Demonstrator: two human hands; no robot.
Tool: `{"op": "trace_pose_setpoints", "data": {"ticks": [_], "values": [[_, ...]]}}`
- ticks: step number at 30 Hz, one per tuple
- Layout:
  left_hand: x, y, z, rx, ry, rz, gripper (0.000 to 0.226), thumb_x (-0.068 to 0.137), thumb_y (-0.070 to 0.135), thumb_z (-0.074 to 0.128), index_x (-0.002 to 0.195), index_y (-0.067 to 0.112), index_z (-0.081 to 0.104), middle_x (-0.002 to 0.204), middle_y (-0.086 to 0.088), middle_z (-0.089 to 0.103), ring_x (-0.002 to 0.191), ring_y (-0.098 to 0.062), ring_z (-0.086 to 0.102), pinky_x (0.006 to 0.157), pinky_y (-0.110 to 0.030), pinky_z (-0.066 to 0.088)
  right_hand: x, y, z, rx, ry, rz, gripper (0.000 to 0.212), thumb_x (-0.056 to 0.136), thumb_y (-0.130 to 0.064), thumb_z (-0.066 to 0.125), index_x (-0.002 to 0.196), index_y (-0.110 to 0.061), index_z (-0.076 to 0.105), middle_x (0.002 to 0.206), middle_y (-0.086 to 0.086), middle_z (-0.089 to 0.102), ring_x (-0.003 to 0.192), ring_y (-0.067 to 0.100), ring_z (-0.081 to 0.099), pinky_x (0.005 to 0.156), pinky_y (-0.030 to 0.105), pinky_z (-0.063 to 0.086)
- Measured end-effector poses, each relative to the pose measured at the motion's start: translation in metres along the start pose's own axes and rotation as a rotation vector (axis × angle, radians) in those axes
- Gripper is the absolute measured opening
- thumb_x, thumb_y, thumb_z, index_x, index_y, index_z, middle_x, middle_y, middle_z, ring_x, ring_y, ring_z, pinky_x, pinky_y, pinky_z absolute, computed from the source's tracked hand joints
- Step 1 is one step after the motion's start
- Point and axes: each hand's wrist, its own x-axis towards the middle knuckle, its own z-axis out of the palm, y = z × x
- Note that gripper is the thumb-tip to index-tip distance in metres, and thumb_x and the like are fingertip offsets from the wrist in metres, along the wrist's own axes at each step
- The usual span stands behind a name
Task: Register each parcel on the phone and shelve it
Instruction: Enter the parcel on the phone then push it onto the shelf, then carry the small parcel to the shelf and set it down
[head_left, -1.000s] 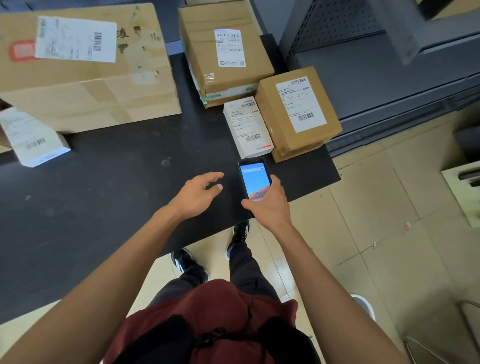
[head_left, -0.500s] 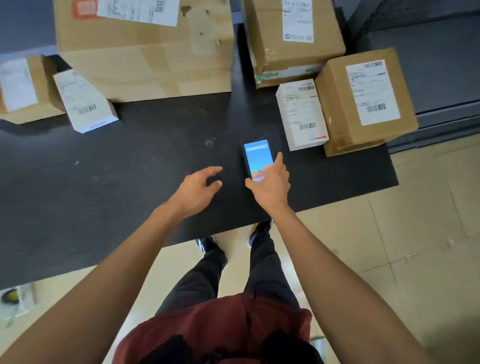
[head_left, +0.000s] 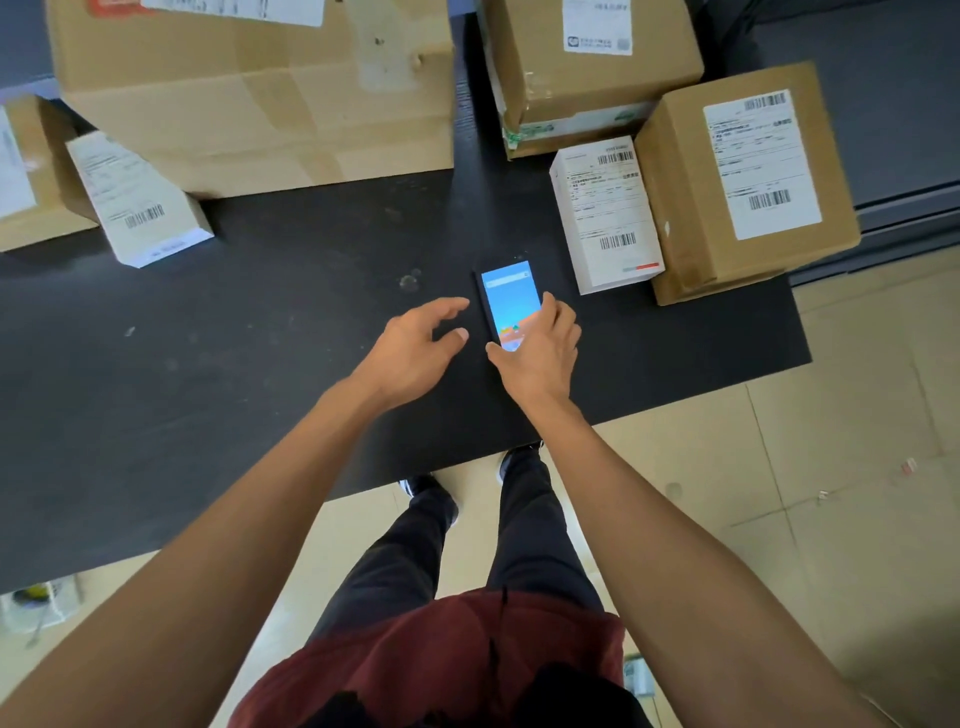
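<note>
A black table (head_left: 208, 415) is filling most of the upper and left part of the view, its top showing a few pale smudges (head_left: 409, 278) near the middle. Beyond its near edge, a beige tiled floor (head_left: 810, 467) is spreading to the right, with small scraps of litter (head_left: 908, 464) lying on it. A grey metal shelf unit (head_left: 904, 156) is standing at the upper right, just behind the table's far corner. The person's 2 dark shoes (head_left: 426, 488) are showing under the table edge, with black trousers (head_left: 415, 561) and a dark red shirt (head_left: 415, 660) below. At the far left edge, something white with a yellow patch (head_left: 36, 605) is lying on the floor, too blurred to identify.
</note>
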Motion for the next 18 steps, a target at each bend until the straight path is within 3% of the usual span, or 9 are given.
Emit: {"op": "trace_pose_setpoints", "data": {"ticks": [4, 8, 10, 14, 18], "values": [[0.014, 0.016, 0.012, 0.007, -0.016, 0.010, 0.046, 0.105, 0.025, 0.051, 0.150, 0.028, 0.045, 0.152, 0.004, 0.050, 0.140, -0.019, 0.045, 0.108, -0.033, 0.038, 0.008, 0.005, -0.013, -0.040, -0.027, -0.020, 0.083, 0.082, -0.048, 0.080, 0.147, -0.018, 0.038, 0.147, 0.006, 0.038, 0.133, 0.023, 0.039, 0.104, 0.038, 0.042], [0.027, 0.030, 0.025, -0.012, -0.020, 0.011, 0.044, 0.104, 0.025, 0.053, 0.148, 0.026, 0.050, 0.150, 0.004, 0.052, 0.137, -0.017, 0.048, 0.104, -0.027, 0.036, 0.023, 0.012, -0.042, -0.014, 0.124, -0.087, 0.071, 0.086, -0.039, 0.077, 0.147, -0.021, 0.044, 0.153, 0.007, 0.037, 0.137, 0.026, 0.036, 0.108, 0.042, 0.036], [0.033, 0.038, 0.031, -0.021, -0.013, 0.007, 0.043, 0.103, 0.025, 0.054, 0.146, 0.027, 0.052, 0.147, 0.005, 0.054, 0.134, -0.015, 0.050, 0.105, -0.027, 0.037, 0.036, 0.016, -0.056, -0.057, 0.185, -0.110, 0.073, 0.088, -0.037, 0.075, 0.150, -0.023, 0.040, 0.160, 0.009, 0.029, 0.144, 0.030, 0.028, 0.112, 0.046, 0.032], [0.046, 0.053, 0.039, -0.039, 0.000, -0.019, 0.043, 0.102, 0.027, 0.053, 0.145, 0.031, 0.053, 0.145, 0.008, 0.056, 0.131, -0.011, 0.051, 0.104, -0.024, 0.036, 0.067, 0.029, -0.074, -0.183, 0.141, -0.109, 0.086, 0.092, -0.044, 0.069, 0.160, -0.023, 0.022, 0.169, 0.012, 0.005, 0.155, 0.035, 0.006, 0.121, 0.052, 0.020], [0.049, 0.063, 0.045, -0.067, 0.014, -0.052, 0.041, 0.103, 0.028, 0.053, 0.144, 0.033, 0.053, 0.143, 0.008, 0.057, 0.130, -0.012, 0.052, 0.106, -0.027, 0.039, 0.083, 0.043, -0.073, -0.266, 0.107, -0.149, 0.088, 0.093, -0.050, 0.066, 0.162, -0.024, 0.017, 0.170, 0.014, 0.002, 0.156, 0.034, 0.002, 0.121, 0.052, 0.018]]}}
